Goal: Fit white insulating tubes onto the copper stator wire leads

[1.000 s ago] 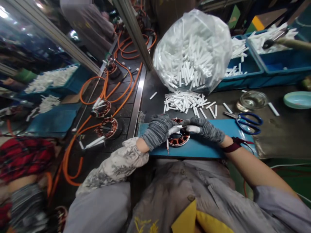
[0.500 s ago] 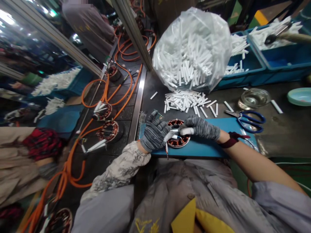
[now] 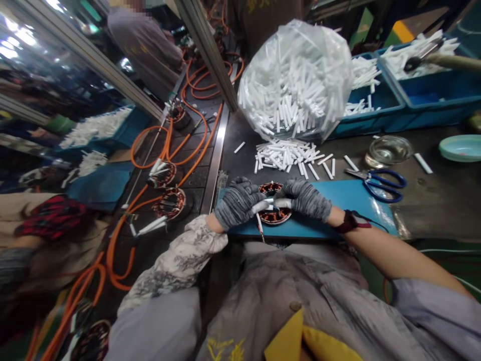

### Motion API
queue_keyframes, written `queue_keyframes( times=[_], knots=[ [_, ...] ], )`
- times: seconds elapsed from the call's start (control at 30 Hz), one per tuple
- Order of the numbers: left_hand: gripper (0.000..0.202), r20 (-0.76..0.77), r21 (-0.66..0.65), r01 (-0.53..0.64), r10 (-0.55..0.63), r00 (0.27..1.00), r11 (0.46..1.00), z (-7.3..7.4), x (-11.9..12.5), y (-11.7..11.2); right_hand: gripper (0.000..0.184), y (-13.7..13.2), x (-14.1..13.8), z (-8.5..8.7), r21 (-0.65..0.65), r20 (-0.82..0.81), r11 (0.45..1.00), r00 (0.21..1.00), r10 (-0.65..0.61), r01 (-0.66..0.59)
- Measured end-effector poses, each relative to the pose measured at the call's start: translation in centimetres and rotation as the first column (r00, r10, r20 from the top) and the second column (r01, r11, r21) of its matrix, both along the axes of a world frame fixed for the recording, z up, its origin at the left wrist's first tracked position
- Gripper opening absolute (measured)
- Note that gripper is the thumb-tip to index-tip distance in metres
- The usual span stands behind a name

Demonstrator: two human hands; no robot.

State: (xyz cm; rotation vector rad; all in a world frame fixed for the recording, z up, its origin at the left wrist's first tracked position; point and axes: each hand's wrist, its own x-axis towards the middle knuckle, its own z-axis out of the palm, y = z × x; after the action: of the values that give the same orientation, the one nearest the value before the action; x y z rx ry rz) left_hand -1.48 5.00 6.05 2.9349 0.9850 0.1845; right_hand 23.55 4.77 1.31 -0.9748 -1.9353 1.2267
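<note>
White tube (image 3: 269,201) pinched by left hand (image 3: 236,205) and right hand (image 3: 307,199), over wound ring (image 3: 276,217). Ring supported on mat (image 3: 345,199); scissors (image 3: 369,176) laid across mat edge.

The gloved left grip (image 3: 237,203) and right grip (image 3: 306,199) nearly meet, fingers (image 3: 259,206) curled. Left forearm (image 3: 173,263) and right forearm (image 3: 383,250) slant inward.

A dark tabletop (image 3: 424,210) is stretching across the right, and a metal strip (image 3: 218,155) is edging its left side. A metal post (image 3: 206,54) is rising beyond, while a beam (image 3: 93,56) is slanting across the upper left. Bright lights (image 3: 25,36) are glowing there (their surroundings are looking blurred), and green floor (image 3: 462,263) is showing at lower right.
</note>
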Motion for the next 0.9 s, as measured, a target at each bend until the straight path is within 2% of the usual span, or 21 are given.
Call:
queue_keyframes(
  times=[0.07, 0.17, 0.23, 0.33, 0.37, 0.43, 0.5, 0.6, 0.63, 0.67, 0.7, 0.77, 0.83, 0.9],
  knots=[
    [0.047, -0.084, -0.034, 0.013, -0.015, 0.996, 0.999, 0.8, 1.3, 0.4, 0.044, 0.0, 0.4, -0.1, 0.003, -0.068, 1.000, 0.998, -0.018, 0.018],
    [0.049, -0.211, -0.134, 0.005, -0.033, 0.977, 0.991, 1.7, 4.1, 0.7, 0.051, 0.0, 1.5, -0.3, -0.062, -0.117, 0.998, 0.993, -0.025, 0.018],
    [0.051, -0.208, -0.164, -0.047, 0.012, 0.978, 0.985, 1.8, 5.5, 0.8, 0.052, -0.4, 2.5, -0.5, -0.107, -0.131, 0.994, 0.991, -0.040, 0.026],
    [0.042, -0.012, -0.282, -0.105, 0.106, 0.994, 0.954, 1.6, 5.3, 1.0, 0.051, -2.0, 4.1, -0.7, -0.119, -0.133, 0.981, 0.977, -0.166, 0.151],
    [0.039, 0.077, -0.354, -0.088, 0.122, 0.990, 0.931, 1.4, 4.8, 1.2, 0.046, -2.7, 4.4, -0.7, -0.089, -0.124, 0.970, 0.964, -0.234, 0.224],
    [0.047, 0.223, -0.455, -0.045, 0.163, 0.961, 0.889, 0.6, 3.6, 1.8, 0.033, -4.1, 4.6, -0.6, 0.010, -0.112, 0.944, 0.939, -0.325, 0.329],
    [0.053, 0.298, -0.497, -0.103, 0.281, 0.912, 0.862, -0.5, 3.0, 2.4, 0.026, -5.2, 3.8, -0.4, 0.122, -0.095, 0.950, 0.956, -0.276, 0.287],
    [0.050, 0.332, -0.541, -0.312, 0.539, 0.774, 0.781, -1.7, 3.2, 2.6, 0.034, -5.9, 1.7, -0.1, 0.205, -0.042, 0.967, 0.988, -0.148, 0.154],
    [0.049, 0.351, -0.526, -0.347, 0.570, 0.743, 0.776, -1.9, 3.2, 2.5, 0.036, -5.8, 1.0, 0.0, 0.199, -0.033, 0.968, 0.988, -0.149, 0.153],
    [0.046, 0.383, -0.478, -0.348, 0.548, 0.744, 0.806, -1.8, 3.2, 2.2, 0.037, -5.7, 0.4, 0.0, 0.175, -0.032, 0.971, 0.986, -0.161, 0.165],
    [0.039, 0.415, -0.404, -0.311, 0.475, 0.776, 0.860, -1.6, 2.9, 1.8, 0.035, -5.6, 0.0, 0.1, 0.139, -0.035, 0.976, 0.985, -0.167, 0.170],
    [0.026, 0.416, -0.237, -0.149, 0.239, 0.877, 0.960, -0.9, 2.0, 0.9, 0.032, -5.3, -0.3, 0.2, 0.056, -0.049, 0.989, 0.990, -0.135, 0.137],
    [0.025, 0.308, -0.150, -0.005, 0.051, 0.950, 0.989, -0.5, 1.1, 0.2, 0.033, -5.0, -0.2, 0.2, -0.021, -0.071, 0.997, 0.994, -0.078, 0.077],
    [0.033, 0.185, -0.150, 0.058, -0.030, 0.982, 0.987, -0.5, 0.6, -0.1, 0.034, -4.6, 0.1, 0.2, -0.083, -0.088, 0.995, 0.994, -0.059, 0.052]
  ],
)
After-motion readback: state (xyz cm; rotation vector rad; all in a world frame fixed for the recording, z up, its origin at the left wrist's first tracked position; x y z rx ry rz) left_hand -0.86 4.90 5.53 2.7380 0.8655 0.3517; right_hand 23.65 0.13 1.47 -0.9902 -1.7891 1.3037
